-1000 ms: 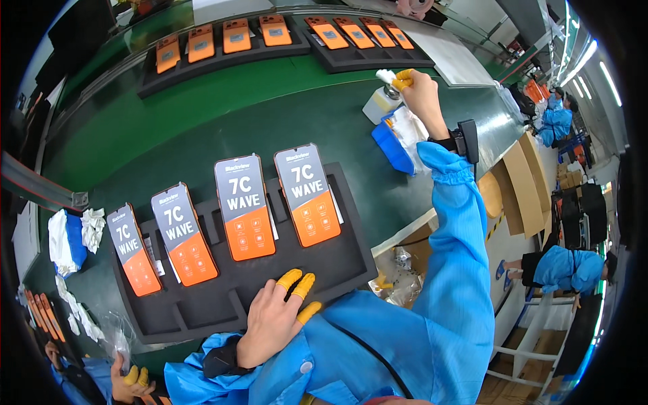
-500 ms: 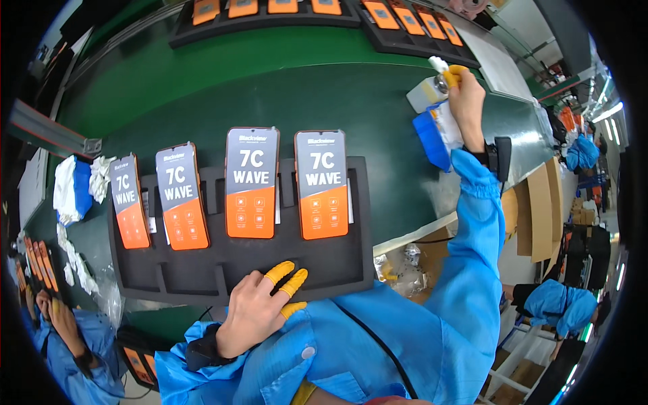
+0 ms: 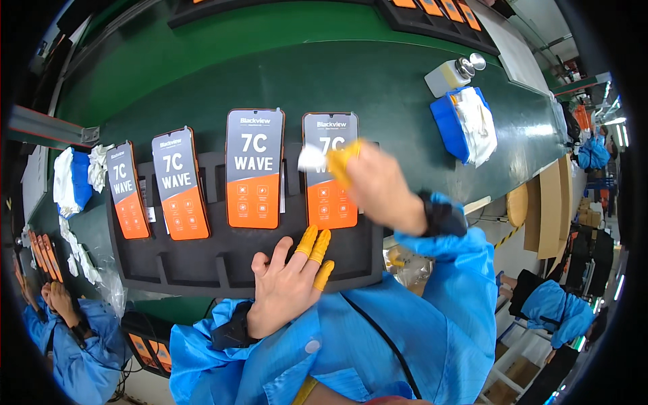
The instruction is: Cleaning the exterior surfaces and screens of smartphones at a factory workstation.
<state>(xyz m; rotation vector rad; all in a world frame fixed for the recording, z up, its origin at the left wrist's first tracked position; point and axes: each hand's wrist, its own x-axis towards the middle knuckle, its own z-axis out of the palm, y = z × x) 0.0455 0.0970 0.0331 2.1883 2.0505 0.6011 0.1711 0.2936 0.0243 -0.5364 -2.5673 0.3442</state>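
Note:
Several smartphones with grey-and-orange printed front films stand in a row on a black foam tray (image 3: 192, 273). Over the rightmost phone (image 3: 332, 206), my right hand (image 3: 381, 185) pinches a white wipe (image 3: 312, 158); both are smeared by motion, so contact with the screen is hard to judge. My left hand (image 3: 290, 283) lies over the tray's near edge, fingers spread and holding nothing, its fingertips by that phone's lower end. Yellow finger cots cover some fingertips on both hands. To the left is another phone (image 3: 254, 196), its film in full view.
At the right are a pump bottle (image 3: 447, 77) and a blue box of white wipes (image 3: 447, 128). Another blue box (image 3: 82, 183) and crumpled wipes (image 3: 81, 270) lie left. More phone trays (image 3: 439, 30) line the far side. A co-worker's hands (image 3: 61, 304) are at lower left.
My right hand has come from the pump bottle, toward me and left, to the rightmost phone with the wipe. My left hand has shifted slightly right. The view has tilted somewhat.

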